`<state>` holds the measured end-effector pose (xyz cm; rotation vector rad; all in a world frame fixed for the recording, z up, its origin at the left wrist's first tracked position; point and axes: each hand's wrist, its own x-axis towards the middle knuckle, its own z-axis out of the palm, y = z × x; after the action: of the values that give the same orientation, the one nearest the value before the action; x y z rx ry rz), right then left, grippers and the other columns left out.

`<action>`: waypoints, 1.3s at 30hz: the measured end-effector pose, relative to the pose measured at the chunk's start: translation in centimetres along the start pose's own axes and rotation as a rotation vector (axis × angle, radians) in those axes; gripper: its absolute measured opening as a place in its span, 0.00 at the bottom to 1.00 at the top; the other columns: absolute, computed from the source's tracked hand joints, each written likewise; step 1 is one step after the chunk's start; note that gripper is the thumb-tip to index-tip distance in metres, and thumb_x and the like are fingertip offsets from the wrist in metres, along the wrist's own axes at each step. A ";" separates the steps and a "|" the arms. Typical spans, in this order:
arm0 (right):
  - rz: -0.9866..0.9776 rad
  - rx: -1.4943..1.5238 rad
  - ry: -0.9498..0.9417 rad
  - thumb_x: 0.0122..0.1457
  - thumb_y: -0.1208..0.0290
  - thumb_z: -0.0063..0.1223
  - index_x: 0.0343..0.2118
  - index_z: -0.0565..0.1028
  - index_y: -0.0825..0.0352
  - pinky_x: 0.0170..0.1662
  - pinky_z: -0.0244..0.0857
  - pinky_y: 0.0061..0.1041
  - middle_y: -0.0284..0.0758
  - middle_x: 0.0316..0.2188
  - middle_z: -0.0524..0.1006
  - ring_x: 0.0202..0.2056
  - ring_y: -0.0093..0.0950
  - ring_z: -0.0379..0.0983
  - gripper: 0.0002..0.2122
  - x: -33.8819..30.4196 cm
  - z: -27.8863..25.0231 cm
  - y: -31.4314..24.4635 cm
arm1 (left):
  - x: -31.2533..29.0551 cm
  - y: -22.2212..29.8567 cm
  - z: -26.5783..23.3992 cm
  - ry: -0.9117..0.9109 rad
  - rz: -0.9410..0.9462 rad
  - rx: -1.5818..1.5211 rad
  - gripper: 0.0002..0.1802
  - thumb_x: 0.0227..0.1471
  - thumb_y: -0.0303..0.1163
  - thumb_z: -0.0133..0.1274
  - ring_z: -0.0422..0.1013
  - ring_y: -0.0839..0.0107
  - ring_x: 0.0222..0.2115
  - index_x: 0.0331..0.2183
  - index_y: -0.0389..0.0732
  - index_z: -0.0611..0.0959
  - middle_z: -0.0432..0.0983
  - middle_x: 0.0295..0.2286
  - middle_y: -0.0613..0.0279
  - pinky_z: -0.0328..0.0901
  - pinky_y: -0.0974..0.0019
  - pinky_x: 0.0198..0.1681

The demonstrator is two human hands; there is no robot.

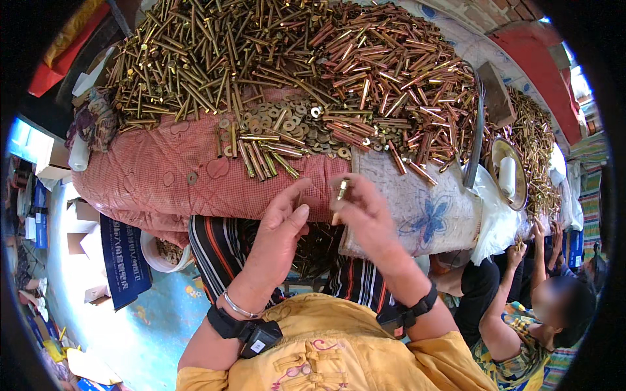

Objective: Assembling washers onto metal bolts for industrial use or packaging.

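My right hand [366, 212] is closed around a shiny brass-coloured anchor bolt [343, 189], partly hidden by the fingers. To its left, my left hand [282, 218] pinches thumb and fingers together; a small dark piece seems to be between them, too unclear to name. Both hands hover over the near edge of the red cloth-covered table [150, 166]. Just beyond them lie flat round washers [274, 120] in a pile and several loose metal sleeves [261, 159]. Long bolts [189, 55] are heaped at the far left, coppery sleeves [391, 72] at the far right.
A pale flowered cloth [417, 208] covers the table's right part. A curved metal bar [476, 130] rises there beside a round dish [508, 173] and a plastic bag [489, 215]. Another person [515, 319] works at the right. A white bucket [163, 254] stands at lower left.
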<state>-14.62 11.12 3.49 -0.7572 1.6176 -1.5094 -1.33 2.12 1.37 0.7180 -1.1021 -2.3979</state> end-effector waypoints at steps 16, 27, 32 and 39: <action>-0.343 -1.346 0.179 0.48 0.79 0.43 0.30 0.68 0.69 0.33 0.67 0.40 0.43 0.31 0.70 0.32 0.44 0.71 0.05 6.5 -2.0 -0.1 | 0.1 -0.5 -1.4 -0.069 -0.122 -0.143 0.20 0.51 0.25 0.46 0.54 0.85 0.19 0.48 0.38 0.65 0.70 0.30 0.59 0.54 0.81 0.22; -0.514 -1.226 0.229 0.48 0.78 0.46 0.28 0.68 0.68 0.32 0.65 0.40 0.43 0.28 0.69 0.31 0.45 0.70 0.04 5.7 -1.7 -0.1 | 0.1 -1.1 -1.5 -0.028 -0.132 -0.159 0.10 0.52 0.28 0.47 0.62 0.80 0.23 0.38 0.38 0.71 0.73 0.30 0.57 0.60 0.76 0.28; -0.493 -0.918 0.273 0.49 0.78 0.48 0.26 0.67 0.70 0.30 0.63 0.37 0.44 0.25 0.70 0.28 0.46 0.68 0.04 4.7 -0.9 0.5 | 0.1 -0.7 -1.0 -0.012 -0.148 -0.069 0.09 0.53 0.28 0.46 0.62 0.81 0.23 0.38 0.40 0.71 0.75 0.31 0.56 0.60 0.77 0.27; -0.122 -0.443 0.094 0.49 0.78 0.52 0.27 0.67 0.72 0.27 0.61 0.29 0.44 0.20 0.70 0.22 0.42 0.62 0.06 2.5 0.7 0.0 | 0.4 -0.9 -1.2 -0.025 -0.164 -0.081 0.08 0.54 0.29 0.45 0.57 0.84 0.18 0.38 0.39 0.71 0.73 0.26 0.60 0.54 0.80 0.20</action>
<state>-15.33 8.61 3.17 -1.0531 2.0425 -1.2950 -1.05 1.78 -0.10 0.7809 -0.9838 -2.5786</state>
